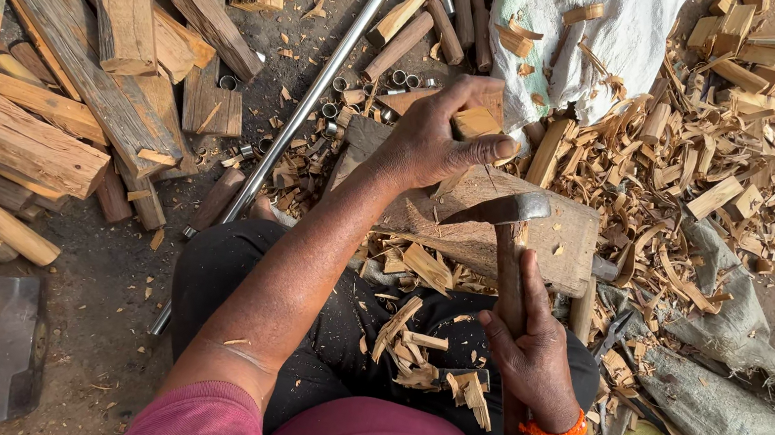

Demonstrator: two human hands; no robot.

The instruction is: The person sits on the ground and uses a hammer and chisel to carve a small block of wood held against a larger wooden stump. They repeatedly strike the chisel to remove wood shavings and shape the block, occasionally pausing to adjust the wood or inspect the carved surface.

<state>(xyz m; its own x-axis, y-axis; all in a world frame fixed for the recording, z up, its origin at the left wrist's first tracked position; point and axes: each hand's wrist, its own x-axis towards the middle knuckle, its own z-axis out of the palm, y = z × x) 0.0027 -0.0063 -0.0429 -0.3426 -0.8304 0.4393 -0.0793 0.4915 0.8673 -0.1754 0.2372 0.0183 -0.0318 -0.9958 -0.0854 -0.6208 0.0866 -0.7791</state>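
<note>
While wood shavings [411, 345] are piling on the lap | left hand [428, 138] is gripping a wood piece [476, 120] on the chopping block's [545, 233] far edge | right hand [529, 351] is closing around the adze [506, 225] | shaping partly done.

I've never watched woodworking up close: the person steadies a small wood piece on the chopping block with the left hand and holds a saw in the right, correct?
Not quite. The head view shows the right hand gripping an adze-like chopping tool with a wooden handle and curved metal blade, not a saw. The rest holds: the left hand steadies a small wood piece on the chopping block.
</note>
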